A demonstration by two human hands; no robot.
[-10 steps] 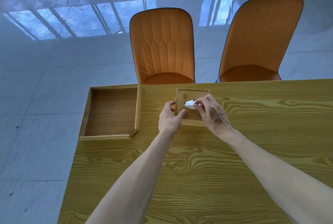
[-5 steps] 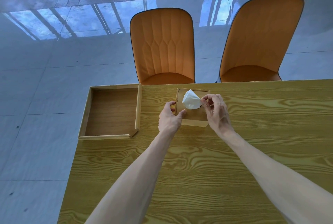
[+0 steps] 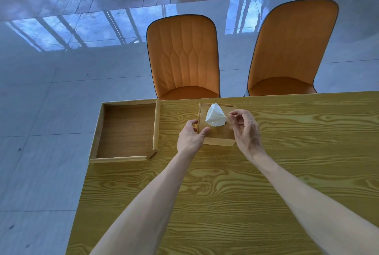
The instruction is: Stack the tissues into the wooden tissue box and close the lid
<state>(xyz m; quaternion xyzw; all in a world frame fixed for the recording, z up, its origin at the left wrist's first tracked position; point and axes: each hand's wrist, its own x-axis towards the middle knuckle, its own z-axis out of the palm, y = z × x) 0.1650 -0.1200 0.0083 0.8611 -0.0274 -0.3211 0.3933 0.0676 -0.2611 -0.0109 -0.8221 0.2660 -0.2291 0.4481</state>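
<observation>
Yellow-grained table (image 3: 225, 183) (two orange chairs (image 3: 184, 58) behind) over glossy grey floor (image 3: 41, 111).

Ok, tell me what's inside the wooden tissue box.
One white tissue pokes up through the closed lid of the wooden tissue box. The lid covers everything below, so the stack inside cannot be seen.

Open tabletop near; clutter along the far edge.
Bare table (image 3: 215, 203) in front apart from two forearms. Box (image 3: 217, 133) flanked by left hand (image 3: 189, 137) and right hand (image 3: 246, 129), tissue (image 3: 215, 115) standing above its lid. Tray (image 3: 125, 131) just left, a narrow gap between. Chairs (image 3: 184, 58) behind the far edge.
</observation>
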